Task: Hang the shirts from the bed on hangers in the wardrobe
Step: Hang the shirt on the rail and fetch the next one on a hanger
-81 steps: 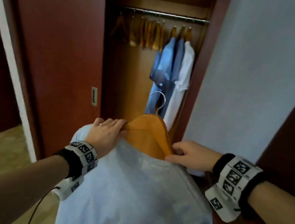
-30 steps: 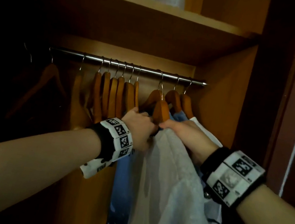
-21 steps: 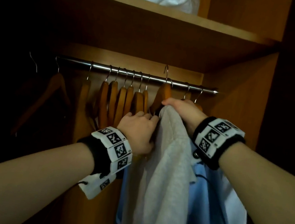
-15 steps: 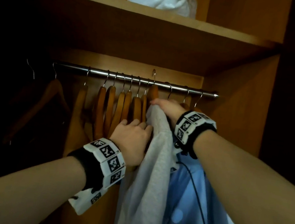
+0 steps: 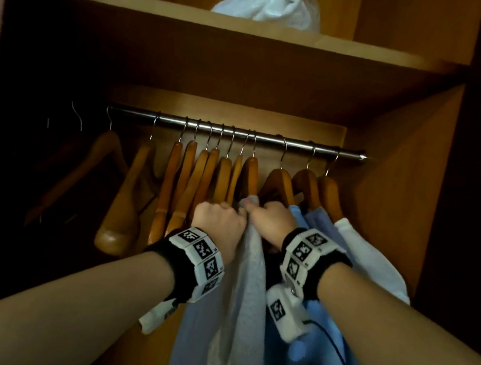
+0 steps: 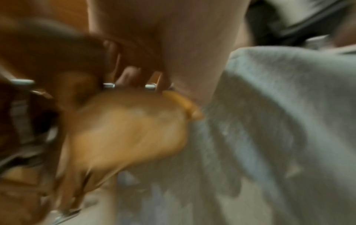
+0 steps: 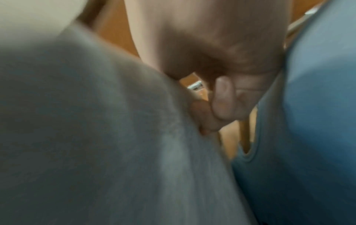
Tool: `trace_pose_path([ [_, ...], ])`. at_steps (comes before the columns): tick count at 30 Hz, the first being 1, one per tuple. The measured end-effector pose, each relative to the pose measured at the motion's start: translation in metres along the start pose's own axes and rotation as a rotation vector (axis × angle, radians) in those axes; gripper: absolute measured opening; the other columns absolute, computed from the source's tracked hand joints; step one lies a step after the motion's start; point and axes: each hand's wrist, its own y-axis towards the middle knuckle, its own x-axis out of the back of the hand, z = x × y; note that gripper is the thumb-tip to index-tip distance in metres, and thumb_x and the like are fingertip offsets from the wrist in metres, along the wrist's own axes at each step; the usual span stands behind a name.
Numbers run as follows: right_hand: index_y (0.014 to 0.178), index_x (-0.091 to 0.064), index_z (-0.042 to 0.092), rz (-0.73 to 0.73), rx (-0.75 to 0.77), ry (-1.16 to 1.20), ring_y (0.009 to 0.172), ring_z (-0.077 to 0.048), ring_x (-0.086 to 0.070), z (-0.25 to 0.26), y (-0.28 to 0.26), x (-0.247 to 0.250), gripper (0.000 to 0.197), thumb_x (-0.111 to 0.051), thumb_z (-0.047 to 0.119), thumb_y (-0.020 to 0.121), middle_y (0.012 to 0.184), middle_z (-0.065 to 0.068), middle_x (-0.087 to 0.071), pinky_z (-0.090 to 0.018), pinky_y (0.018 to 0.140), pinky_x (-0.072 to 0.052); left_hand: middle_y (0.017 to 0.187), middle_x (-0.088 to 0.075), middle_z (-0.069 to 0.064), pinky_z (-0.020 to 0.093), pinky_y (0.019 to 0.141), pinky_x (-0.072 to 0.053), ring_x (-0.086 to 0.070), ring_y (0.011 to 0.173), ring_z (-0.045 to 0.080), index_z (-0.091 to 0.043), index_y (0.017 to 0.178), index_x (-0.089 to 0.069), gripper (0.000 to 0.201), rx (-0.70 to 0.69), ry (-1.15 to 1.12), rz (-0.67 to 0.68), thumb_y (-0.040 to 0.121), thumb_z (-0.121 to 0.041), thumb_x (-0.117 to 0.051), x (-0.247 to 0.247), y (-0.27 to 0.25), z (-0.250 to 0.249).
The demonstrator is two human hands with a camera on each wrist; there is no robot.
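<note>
Grey shirt (image 5: 248,282) hangs inside the wardrobe (image 5: 404,184), its top bunched between both hands just below the rail (image 5: 235,132), and its cloth falls straight down at the near middle of the head view. Left hand (image 5: 219,223) is curled into a fist on the shirt's left shoulder, knuckles up against the row of bare wooden hangers (image 5: 196,175); the left wrist view, though blurred, shows the grey cloth beside that hand and hanger wood close in front. Right hand (image 5: 273,224) is curled too, and the right wrist view shows its fingers (image 7: 221,103) pinching the grey cloth at its upper edge. Whether the shirt's own hanger hook sits on the rail cannot be told, as the hands cover its top. Just right of the right hand hang a blue shirt (image 5: 317,227) and a white shirt (image 5: 369,261), each on a wooden hanger hooked on the rail, and a blue dotted garment (image 5: 314,363) hangs lower, near the right wrist. Both wrists wear bands with black-and-white markers. On the shelf (image 5: 166,9) above the rail lies a white bundle (image 5: 272,3) in clear plastic.
</note>
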Motion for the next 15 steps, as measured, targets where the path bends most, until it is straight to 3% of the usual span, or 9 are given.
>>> trace_pose_path([
  [3,0.120,-0.063,0.008,-0.045,0.087,-0.033,0.106,-0.032,-0.063,-0.009,-0.016,0.000,0.058,-0.038,0.057,0.100,0.116,-0.015,-0.065,-0.040,0.087,-0.055,0.107,-0.064,0.001,0.031,0.065,-0.040,-0.064,0.096,0.022,-0.017,0.124,-0.052,0.032,0.001,-0.051,-0.006,0.093,-0.024,-0.047,0.006,0.004,-0.006],
  [7,0.112,-0.059,0.015,0.032,0.191,-0.030,0.090,-0.031,-0.066,-0.027,-0.040,0.015,0.042,-0.044,0.052,0.098,0.105,-0.013,-0.065,-0.034,0.061,-0.052,0.100,-0.065,0.004,0.032,0.066,-0.044,-0.065,0.091,0.027,-0.020,0.116,-0.050,0.027,0.104,-0.306,-0.078,0.091,-0.030,-0.048,0.020,0.000,-0.008],
  [10,0.106,-0.060,0.018,0.050,0.248,-0.014,0.088,-0.033,-0.066,-0.038,-0.054,0.023,0.036,-0.046,0.051,0.098,0.098,-0.012,-0.067,-0.037,0.068,-0.051,0.090,-0.062,0.002,0.034,0.065,-0.047,-0.064,0.082,0.028,-0.021,0.109,-0.047,0.021,0.161,-0.409,-0.159,0.091,-0.031,-0.048,0.027,-0.003,-0.010],
  [15,0.092,-0.062,0.021,-0.012,0.295,0.178,0.082,-0.023,-0.065,-0.049,-0.070,0.026,0.031,-0.052,0.049,0.096,0.085,-0.004,-0.066,-0.039,0.071,-0.054,0.088,-0.062,-0.001,0.036,0.066,-0.053,-0.062,0.074,0.025,-0.026,0.102,-0.046,0.015,0.163,-0.439,-0.238,0.090,-0.036,-0.044,0.034,-0.021,-0.016],
])
